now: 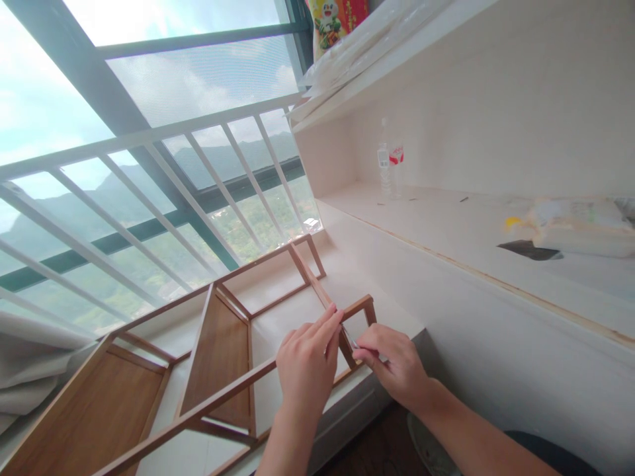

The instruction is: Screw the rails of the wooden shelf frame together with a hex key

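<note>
Two hands work a wooden shelf frame (pixel 218 357) lying at lower left on the white window ledge (pixel 347 277): my left hand (pixel 305 370) pinches its rail, my right hand (pixel 397 367) grips a small metal tool (pixel 350 338) at the joint. I judge fastening underway; steady turning seems needed next.

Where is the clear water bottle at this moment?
In the head view, the water bottle stands upright at the far left end of the pale shelf, upper centre-right, close to the shelf's end wall and well beyond the wooden rack the hands work on.
</note>
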{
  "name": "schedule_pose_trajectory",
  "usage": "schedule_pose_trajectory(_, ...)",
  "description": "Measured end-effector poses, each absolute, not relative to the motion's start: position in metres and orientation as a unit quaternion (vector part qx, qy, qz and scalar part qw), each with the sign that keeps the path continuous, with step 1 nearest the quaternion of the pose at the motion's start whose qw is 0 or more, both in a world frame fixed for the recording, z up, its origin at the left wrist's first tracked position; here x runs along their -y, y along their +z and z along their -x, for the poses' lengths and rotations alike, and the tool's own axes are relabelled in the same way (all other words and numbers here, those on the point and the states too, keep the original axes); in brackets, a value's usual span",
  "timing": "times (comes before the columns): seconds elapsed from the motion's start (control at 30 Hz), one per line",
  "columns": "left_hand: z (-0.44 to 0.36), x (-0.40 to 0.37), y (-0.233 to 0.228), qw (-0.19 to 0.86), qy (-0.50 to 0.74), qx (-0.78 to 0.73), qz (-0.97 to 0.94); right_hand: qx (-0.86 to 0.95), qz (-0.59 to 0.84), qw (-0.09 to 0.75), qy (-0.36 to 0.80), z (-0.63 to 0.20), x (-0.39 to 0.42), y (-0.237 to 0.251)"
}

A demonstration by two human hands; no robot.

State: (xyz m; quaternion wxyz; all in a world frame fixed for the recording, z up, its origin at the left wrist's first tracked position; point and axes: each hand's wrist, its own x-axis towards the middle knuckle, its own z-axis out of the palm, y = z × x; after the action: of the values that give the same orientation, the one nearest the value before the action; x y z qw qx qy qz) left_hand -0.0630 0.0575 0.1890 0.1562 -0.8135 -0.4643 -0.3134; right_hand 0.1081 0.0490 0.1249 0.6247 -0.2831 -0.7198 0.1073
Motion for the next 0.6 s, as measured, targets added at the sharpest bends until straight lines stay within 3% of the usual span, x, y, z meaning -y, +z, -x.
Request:
schedule_pose_trajectory(0.27,0.065,-0.059,0.187,0.161,-0.316,0.459,0.815,0.718,0.275,0.626,0.128,-0.104,-0.055,0.132)
schedule_pose_trajectory(0.6,0.063,-0.058,0.188,0.160,-0.313,0.466,0.812,0.672,0.274,0.644,0.241,-0.103,-0.056,0.137)
